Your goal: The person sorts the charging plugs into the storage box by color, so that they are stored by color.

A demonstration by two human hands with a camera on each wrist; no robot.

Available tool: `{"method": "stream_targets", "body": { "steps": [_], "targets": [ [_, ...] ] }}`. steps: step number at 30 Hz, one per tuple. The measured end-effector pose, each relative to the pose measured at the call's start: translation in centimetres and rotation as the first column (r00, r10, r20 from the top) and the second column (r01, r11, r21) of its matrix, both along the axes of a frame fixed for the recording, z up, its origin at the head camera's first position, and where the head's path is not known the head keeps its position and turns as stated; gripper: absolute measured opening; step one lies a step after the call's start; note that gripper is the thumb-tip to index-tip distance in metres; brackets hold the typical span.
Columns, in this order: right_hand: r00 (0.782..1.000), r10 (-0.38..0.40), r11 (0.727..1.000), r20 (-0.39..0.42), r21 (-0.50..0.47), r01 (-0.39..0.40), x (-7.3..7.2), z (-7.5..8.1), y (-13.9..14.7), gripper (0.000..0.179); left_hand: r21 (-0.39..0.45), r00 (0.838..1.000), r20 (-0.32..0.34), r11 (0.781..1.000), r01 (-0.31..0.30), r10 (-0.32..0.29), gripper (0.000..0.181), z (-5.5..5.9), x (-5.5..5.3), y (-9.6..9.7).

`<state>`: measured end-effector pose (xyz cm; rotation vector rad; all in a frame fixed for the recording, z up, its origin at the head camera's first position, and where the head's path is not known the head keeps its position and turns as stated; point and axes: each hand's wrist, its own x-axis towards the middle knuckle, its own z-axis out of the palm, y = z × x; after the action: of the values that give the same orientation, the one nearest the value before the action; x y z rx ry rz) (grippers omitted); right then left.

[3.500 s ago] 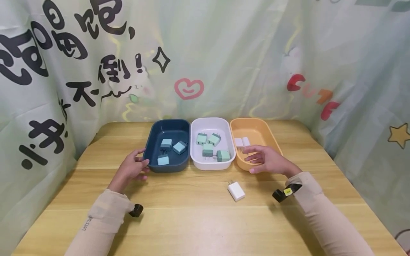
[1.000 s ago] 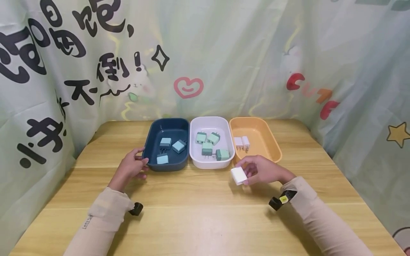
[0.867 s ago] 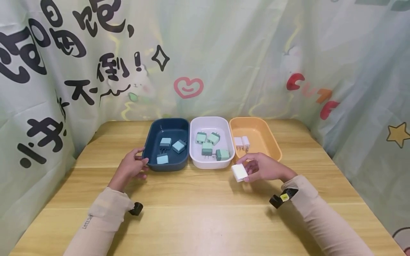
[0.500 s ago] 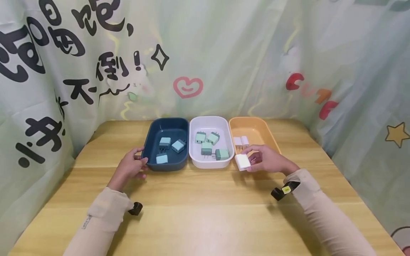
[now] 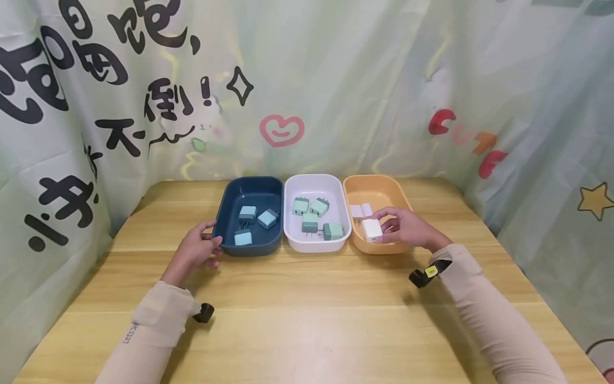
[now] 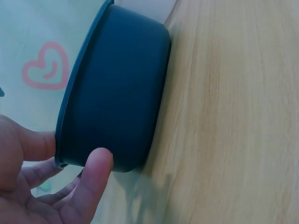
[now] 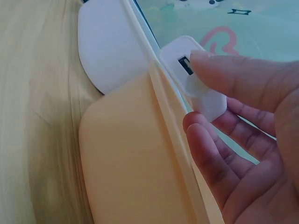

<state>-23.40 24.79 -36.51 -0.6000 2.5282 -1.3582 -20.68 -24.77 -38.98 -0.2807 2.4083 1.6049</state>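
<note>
My right hand (image 5: 405, 226) pinches a white USB charger (image 5: 371, 230) between thumb and fingers, over the near part of the orange bin (image 5: 384, 248). The charger's USB port faces the camera in the right wrist view, where the thumb (image 7: 233, 77) lies beside it. Two more white chargers (image 5: 361, 211) lie inside that bin, partly behind the held one. My left hand (image 5: 194, 248) touches the left near corner of the dark blue bin (image 6: 117, 88) with loosely extended fingers. Several light blue chargers (image 5: 267, 219) lie in the blue bin.
Between the two outer bins stands a white bin (image 5: 316, 247) with several green chargers (image 5: 309, 223). The three bins form a side-by-side row toward the back of the wooden table (image 5: 297, 320). A printed curtain (image 5: 336, 96) hangs behind and beside the table.
The white charger lay on the table at first; my right hand picked it up and carried it back and rightward over the orange bin. The left hand stayed at the blue bin.
</note>
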Motion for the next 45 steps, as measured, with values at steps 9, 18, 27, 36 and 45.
{"method": "stream_targets", "body": {
  "steps": [9, 18, 27, 36, 45],
  "targets": [
    [0.998, -0.050, 0.999, 0.023, -0.020, 0.050, -0.9, 0.3, 0.9, 0.051, -0.008, 1.000, -0.003, 1.000, 0.000, 0.000, 0.061, 0.4, -0.4, 0.3],
    [0.998, -0.051, 0.998, 0.048, -0.038, 0.053, -1.9, -0.5, 1.5, 0.051, -0.008, 1.000, 0.011, 1.000, -0.001, 0.001, 0.061, -0.2, 0.0, -0.1],
    [0.997, -0.064, 0.998, 0.033, -0.014, 0.064, -3.2, -0.3, 2.0, 0.051, 0.003, 1.000, 0.006, 1.000, -0.010, 0.010, 0.061, -0.1, 0.0, 0.1],
    [0.994, -0.092, 0.996, 0.054, 0.027, 0.091, -4.1, 0.0, 2.3, 0.053, 0.012, 1.000, 0.008, 1.000, -0.010, 0.010, 0.060, 0.0, 0.0, 0.0],
    [0.991, -0.124, 0.990, 0.046, 0.080, 0.120, -5.3, 0.0, 2.5, 0.054, 0.015, 1.000, 0.004, 1.000, -0.006, 0.006, 0.060, -0.2, 0.0, 0.0]
  ]
}}
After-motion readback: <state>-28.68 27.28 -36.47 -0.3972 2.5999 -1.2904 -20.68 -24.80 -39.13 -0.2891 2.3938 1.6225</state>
